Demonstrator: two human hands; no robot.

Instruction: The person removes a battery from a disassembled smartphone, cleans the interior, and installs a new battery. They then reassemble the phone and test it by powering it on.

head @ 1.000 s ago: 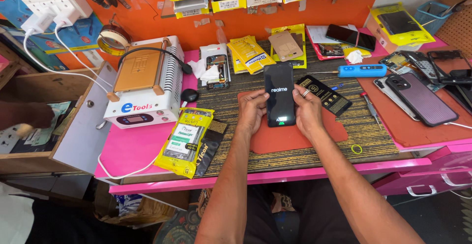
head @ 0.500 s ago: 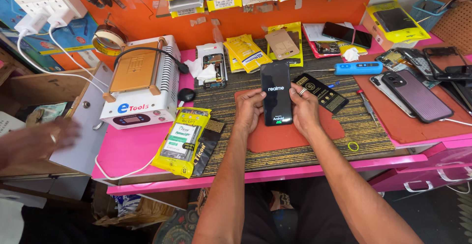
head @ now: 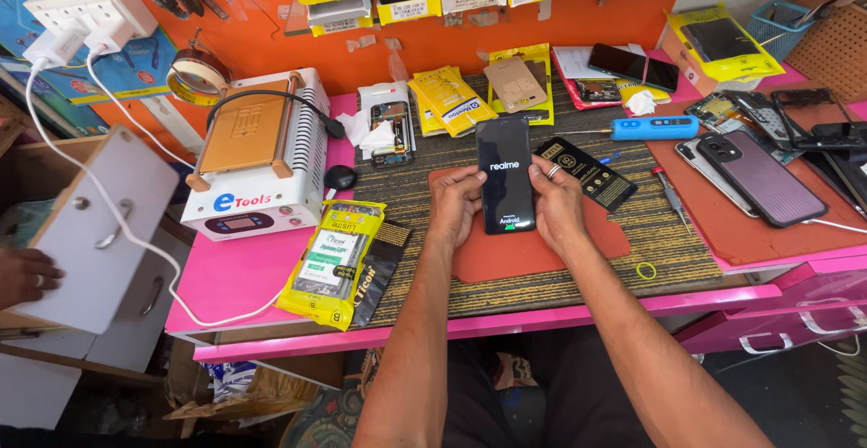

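Observation:
A black smartphone with a lit start-up screen lies upright over a red mat on the striped work mat. My left hand grips its left edge and my right hand, a ring on one finger, grips its right edge. Both thumbs rest on the glass. A black flat packet lies just right of my right hand.
A white heating machine stands at the left, yellow packets in front of it. A blue screwdriver and several phones lie to the right. Another person's hand holds an open white drawer at far left.
The phone and both my hands stay in place on the red mat. The other person's hand at the far left has shifted beside the white drawer.

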